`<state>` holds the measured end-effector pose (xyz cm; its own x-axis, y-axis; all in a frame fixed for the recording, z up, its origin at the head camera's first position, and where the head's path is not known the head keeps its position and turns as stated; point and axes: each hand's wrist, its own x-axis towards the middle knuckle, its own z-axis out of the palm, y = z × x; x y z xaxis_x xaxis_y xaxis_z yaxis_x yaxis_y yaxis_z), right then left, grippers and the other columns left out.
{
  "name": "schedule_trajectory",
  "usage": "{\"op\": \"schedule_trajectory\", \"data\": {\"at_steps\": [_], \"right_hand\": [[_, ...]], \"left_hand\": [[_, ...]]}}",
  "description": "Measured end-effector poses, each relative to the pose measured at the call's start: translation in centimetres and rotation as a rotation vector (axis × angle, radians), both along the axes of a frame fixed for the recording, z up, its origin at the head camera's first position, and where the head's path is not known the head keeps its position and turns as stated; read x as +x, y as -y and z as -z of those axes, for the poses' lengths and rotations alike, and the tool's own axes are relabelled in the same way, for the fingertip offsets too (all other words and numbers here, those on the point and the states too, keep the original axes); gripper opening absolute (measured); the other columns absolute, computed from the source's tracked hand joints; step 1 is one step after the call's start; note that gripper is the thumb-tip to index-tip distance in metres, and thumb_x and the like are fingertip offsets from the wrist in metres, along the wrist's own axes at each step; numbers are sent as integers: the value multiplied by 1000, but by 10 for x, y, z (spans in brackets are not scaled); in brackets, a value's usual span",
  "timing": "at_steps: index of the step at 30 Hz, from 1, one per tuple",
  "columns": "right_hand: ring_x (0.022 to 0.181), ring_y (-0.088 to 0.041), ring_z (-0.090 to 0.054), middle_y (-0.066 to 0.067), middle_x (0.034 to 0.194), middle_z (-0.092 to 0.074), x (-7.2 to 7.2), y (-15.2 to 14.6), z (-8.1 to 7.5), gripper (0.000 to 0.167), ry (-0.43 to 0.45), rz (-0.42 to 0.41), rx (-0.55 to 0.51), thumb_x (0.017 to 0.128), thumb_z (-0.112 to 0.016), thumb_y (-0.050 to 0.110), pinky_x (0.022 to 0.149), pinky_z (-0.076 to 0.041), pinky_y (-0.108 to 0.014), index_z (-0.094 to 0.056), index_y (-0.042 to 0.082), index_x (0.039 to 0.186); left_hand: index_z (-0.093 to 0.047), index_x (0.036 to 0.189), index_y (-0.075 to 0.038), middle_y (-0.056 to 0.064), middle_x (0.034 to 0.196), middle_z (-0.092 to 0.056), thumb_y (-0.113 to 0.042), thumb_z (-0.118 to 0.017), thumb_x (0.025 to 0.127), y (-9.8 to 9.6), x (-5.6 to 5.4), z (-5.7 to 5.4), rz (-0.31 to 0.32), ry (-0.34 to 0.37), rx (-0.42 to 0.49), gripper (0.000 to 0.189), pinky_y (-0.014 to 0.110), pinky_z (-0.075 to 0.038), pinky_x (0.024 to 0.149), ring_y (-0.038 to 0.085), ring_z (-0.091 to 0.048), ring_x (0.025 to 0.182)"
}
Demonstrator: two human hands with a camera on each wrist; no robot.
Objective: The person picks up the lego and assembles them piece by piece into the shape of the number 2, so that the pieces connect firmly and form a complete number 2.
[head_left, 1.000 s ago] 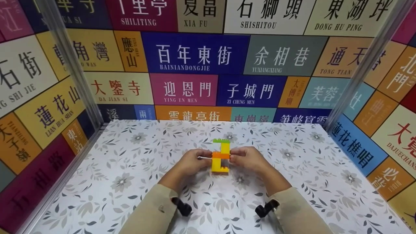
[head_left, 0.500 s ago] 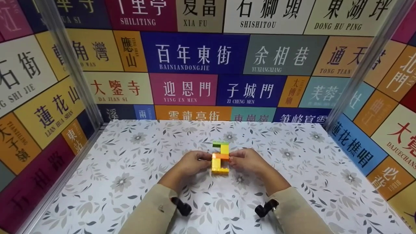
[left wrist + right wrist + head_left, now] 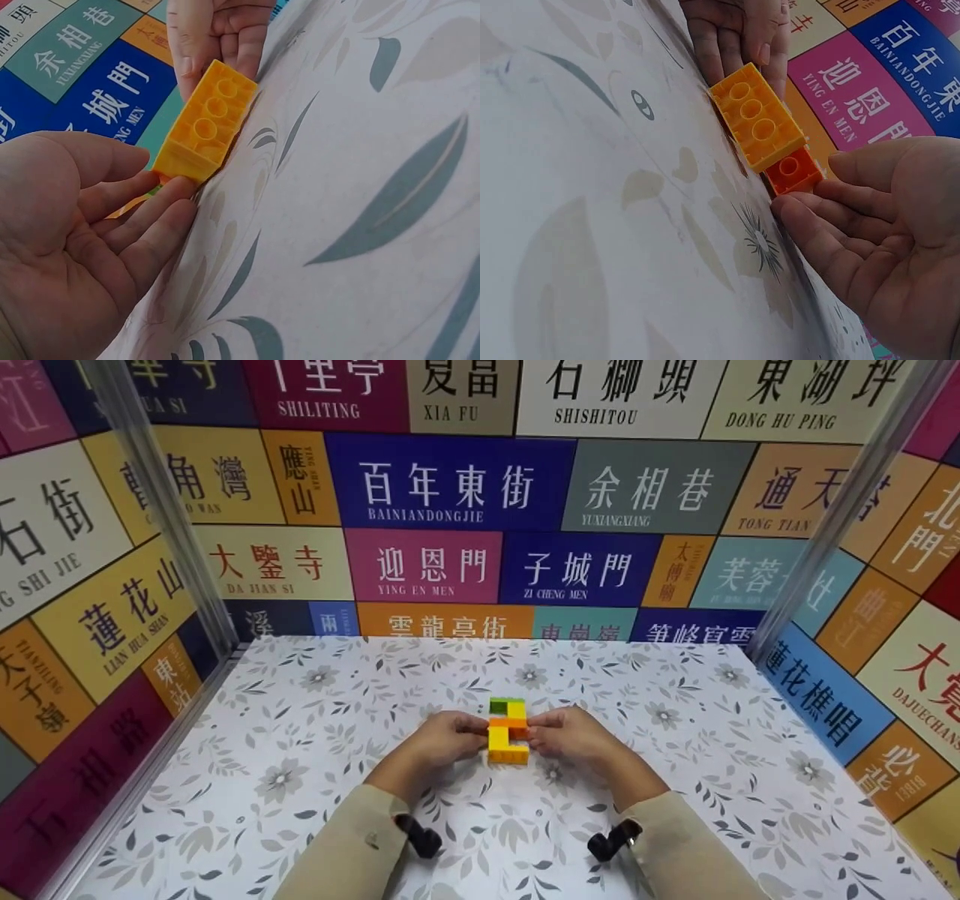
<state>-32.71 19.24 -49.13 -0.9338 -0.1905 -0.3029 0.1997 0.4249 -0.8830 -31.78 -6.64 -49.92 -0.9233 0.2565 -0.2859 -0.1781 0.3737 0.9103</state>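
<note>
A small model of toy building blocks lies low over the table between both hands. In the head view its yellow block point(image 3: 508, 754) is nearest me, then an orange block point(image 3: 508, 723), another yellow block point(image 3: 517, 711), and a green block point(image 3: 498, 706) at the far end. My left hand point(image 3: 448, 736) holds the model's left side with its fingertips. From the right, my right hand point(image 3: 571, 736) pinches it at the orange block. The near yellow block's hollow underside point(image 3: 210, 112) shows in the left wrist view, tilted toward me.
A white tablecloth point(image 3: 285, 720) with grey leaves and flowers covers the table. Panels with coloured place-name signs point(image 3: 450, 484) stand at the back and both sides, with clear corner posts point(image 3: 825, 510). Black straps point(image 3: 424, 838) sit at the sleeve cuffs.
The block model has tipped backward, away from me. Its green end has sunk toward the table, and its studs have turned out of sight. Both hands have come down slightly with it.
</note>
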Motion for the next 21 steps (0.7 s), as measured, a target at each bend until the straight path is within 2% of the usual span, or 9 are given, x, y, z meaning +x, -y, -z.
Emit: {"op": "schedule_trajectory", "data": {"at_steps": [10,15,18,21], "right_hand": [[90,-17,-74,-8,111,-80,-2,-1,1,29,3,19,-22,101,-74,18,85,-63,-28,-76,9,128],[94,-18,-75,-11,114,-81,-3,-5,-5,33,-90,27,6,102,-72,18,84,-63,-28,-74,4,132],[98,-23,-76,-13,120,-80,-2,-8,-11,34,-144,24,27,103,-69,20,88,-63,-33,-73,4,134],[105,-29,-76,-13,126,-78,-1,-13,-19,35,-185,39,82,105,-67,25,95,-63,-40,-73,8,135]], "left_hand": [[-72,136,-13,3,133,-75,-16,-74,99,4,-1,0,5,7,11,37,38,-57,108,17,-70,122],[-70,137,-9,9,133,-75,-13,-72,100,10,-2,-1,4,-43,59,38,34,-59,101,20,-72,116],[-68,141,-6,12,137,-73,-14,-70,101,16,-4,-5,-9,-65,91,41,35,-60,97,23,-72,115],[-66,144,-9,11,143,-70,-15,-70,102,21,-6,-12,-62,-34,136,43,38,-58,104,25,-69,123]]}}
